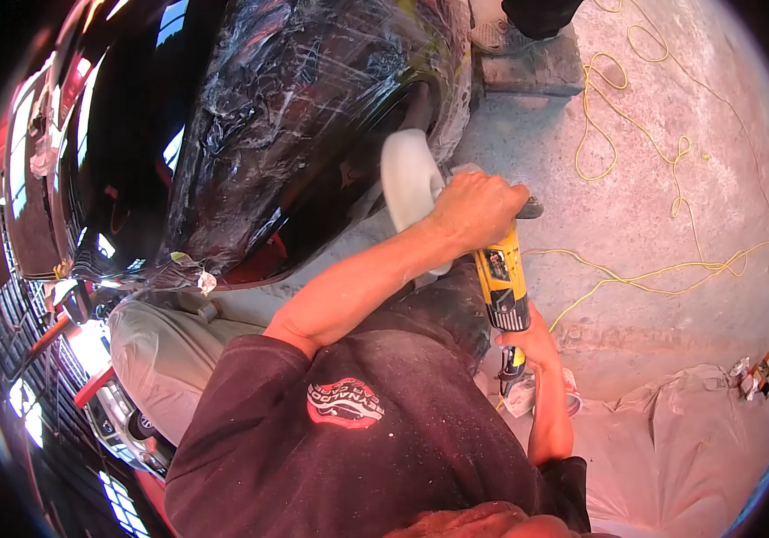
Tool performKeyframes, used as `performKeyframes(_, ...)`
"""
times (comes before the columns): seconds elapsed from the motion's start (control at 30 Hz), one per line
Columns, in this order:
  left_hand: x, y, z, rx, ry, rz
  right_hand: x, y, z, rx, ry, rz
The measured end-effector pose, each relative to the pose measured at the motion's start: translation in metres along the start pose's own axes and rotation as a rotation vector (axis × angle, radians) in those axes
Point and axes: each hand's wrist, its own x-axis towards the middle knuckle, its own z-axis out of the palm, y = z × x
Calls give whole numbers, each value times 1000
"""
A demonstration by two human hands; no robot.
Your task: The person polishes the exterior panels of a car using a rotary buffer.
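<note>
A yellow and black power polisher (pixel 503 278) with a round white pad (pixel 409 179) is held in both hands. My left hand (pixel 476 211) is closed over its front end, next to a black side handle (pixel 530 209). Lower down, my right hand (pixel 532 342) grips the rear of the tool's body. The pad stands edge-on beside the glossy dark car panel (pixel 312 202); whether they touch I cannot tell. Clear, wrinkled plastic film (pixel 268 108) covers part of the car.
A yellow cord (pixel 635 289) winds across the concrete floor (pixel 644 215). Plastic sheeting (pixel 671 448) lies at the lower right, with small items (pixel 761 375) at its edge. Near the top stand a block (pixel 532 67) and a person's shoe (pixel 490 34). Another covered object (pixel 156 359) is at the left.
</note>
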Motion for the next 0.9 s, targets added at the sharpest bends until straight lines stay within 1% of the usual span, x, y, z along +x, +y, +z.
performKeyframes(0.1,-4,2,-13,-3,33,22,0,-7,10,-20,38,-67)
performKeyframes(0.17,-6,2,-24,-15,78,55,2,-8,9,-89,79,-69)
performKeyframes(0.2,-7,4,-25,-40,61,69,4,-8,7,-125,95,-71)
performKeyframes(0.27,-7,6,-33,-53,56,50,3,-5,-1,-232,131,-180)
performKeyframes(0.3,-12,2,-29,-7,114,98,11,-4,5,-285,105,-258)
performKeyframes(0.33,-19,1,-28,-38,158,92,10,-6,13,-250,94,-271)
performKeyframes(0.37,-26,-2,-22,-54,182,104,3,-8,18,-213,86,-277)
performKeyframes(0.43,-44,-5,-18,-114,156,62,-2,-1,19,-320,91,-225)
performKeyframes(0.5,-66,-5,-9,-128,124,14,-2,25,12,-381,71,-249)
performKeyframes(0.57,-82,-7,-6,-118,90,-14,-18,19,36,-337,23,-201)
performKeyframes(0.67,-92,-5,-1,-127,69,-20,-17,41,29,-364,-14,-159)
performKeyframes(0.77,-83,-6,-5,-127,103,17,-13,43,29,-215,59,-166)
performKeyframes(0.9,-71,-2,-25,-135,187,84,-5,20,22,-265,124,-206)
